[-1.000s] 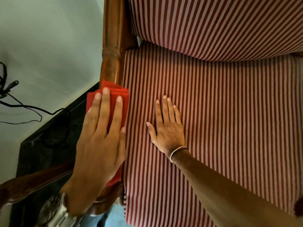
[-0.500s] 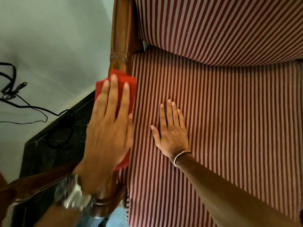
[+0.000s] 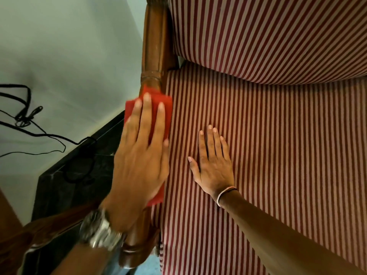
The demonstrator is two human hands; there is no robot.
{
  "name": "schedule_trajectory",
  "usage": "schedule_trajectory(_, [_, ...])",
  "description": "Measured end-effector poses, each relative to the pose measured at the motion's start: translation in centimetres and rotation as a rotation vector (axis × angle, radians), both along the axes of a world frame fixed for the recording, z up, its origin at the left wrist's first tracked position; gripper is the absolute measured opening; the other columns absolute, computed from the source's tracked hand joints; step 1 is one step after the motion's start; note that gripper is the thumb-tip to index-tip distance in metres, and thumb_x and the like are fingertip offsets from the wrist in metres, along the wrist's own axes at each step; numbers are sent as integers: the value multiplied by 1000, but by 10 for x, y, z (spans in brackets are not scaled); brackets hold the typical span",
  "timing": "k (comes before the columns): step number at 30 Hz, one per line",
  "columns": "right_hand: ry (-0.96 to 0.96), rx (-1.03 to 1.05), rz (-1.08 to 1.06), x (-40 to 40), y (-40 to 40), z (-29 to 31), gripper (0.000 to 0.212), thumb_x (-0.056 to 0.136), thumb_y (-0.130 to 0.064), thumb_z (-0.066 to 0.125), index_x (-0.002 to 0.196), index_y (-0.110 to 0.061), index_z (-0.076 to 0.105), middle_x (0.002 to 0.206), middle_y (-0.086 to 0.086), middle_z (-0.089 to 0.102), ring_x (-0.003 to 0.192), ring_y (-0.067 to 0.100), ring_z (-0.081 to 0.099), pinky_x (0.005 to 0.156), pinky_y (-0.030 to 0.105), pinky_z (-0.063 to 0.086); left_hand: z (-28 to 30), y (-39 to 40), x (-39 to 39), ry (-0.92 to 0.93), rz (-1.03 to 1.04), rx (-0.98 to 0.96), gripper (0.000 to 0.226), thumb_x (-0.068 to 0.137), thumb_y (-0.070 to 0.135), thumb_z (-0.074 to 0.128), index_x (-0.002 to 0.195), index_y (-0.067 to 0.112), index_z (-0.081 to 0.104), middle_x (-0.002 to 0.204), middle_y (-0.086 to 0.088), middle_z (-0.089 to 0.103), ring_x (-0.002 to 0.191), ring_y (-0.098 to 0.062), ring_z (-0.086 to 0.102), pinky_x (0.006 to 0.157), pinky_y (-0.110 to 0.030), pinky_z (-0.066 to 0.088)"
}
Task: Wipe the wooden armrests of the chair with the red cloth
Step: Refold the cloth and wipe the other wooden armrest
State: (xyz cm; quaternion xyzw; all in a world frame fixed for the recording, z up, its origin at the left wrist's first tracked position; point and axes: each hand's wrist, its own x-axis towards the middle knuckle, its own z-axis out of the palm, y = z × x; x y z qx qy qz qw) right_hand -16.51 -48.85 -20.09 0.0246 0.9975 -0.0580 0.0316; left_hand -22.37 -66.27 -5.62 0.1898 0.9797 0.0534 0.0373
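The chair's left wooden armrest (image 3: 154, 48) runs from the top of the view down to a rounded front end at the bottom. A folded red cloth (image 3: 167, 108) lies over its middle. My left hand (image 3: 141, 155), with a metal watch on the wrist, presses flat on the cloth with fingers stretched forward. My right hand (image 3: 213, 165) rests flat with fingers apart on the red-and-white striped seat cushion (image 3: 278, 155), just right of the armrest. The other armrest is out of view.
The striped backrest (image 3: 268, 36) fills the top right. Left of the chair stand a pale wall (image 3: 69, 46) and a dark glossy floor (image 3: 79, 175), with black cables (image 3: 25, 120) trailing across. Another piece of brown wood (image 3: 39, 231) crosses the lower left.
My left hand has slid the red cloth forward along the armrest toward the backrest. My right hand stays planted on the seat cushion.
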Motion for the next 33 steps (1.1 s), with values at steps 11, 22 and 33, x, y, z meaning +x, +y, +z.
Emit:
schedule_trajectory(11, [-22,-133,-38,-4,-2,22,73,104,-57,26,160,-9,27,170,18,18,159,31,15,129,51,20,8,-1,-17,-92,318,565,58,107,42,30,160,22,19,166,-5,23,147,-16,33,112,-26,33])
schedule_trajectory(22, [54,-1353,-511,-74,-97,128,51,100,-61,40,127,-20,50,114,3,68,96,20,72,83,44,65,16,-21,46,-92,587,246,32,93,68,21,88,37,25,64,16,42,54,-8,51,62,-35,50])
schedule_trajectory(33, [357,-1073,-464,-41,-46,136,18,108,-34,40,105,-18,46,76,-7,56,57,5,53,51,17,47,36,38,76,-161,505,179,44,95,64,17,96,27,41,76,7,60,65,-17,67,67,-35,58])
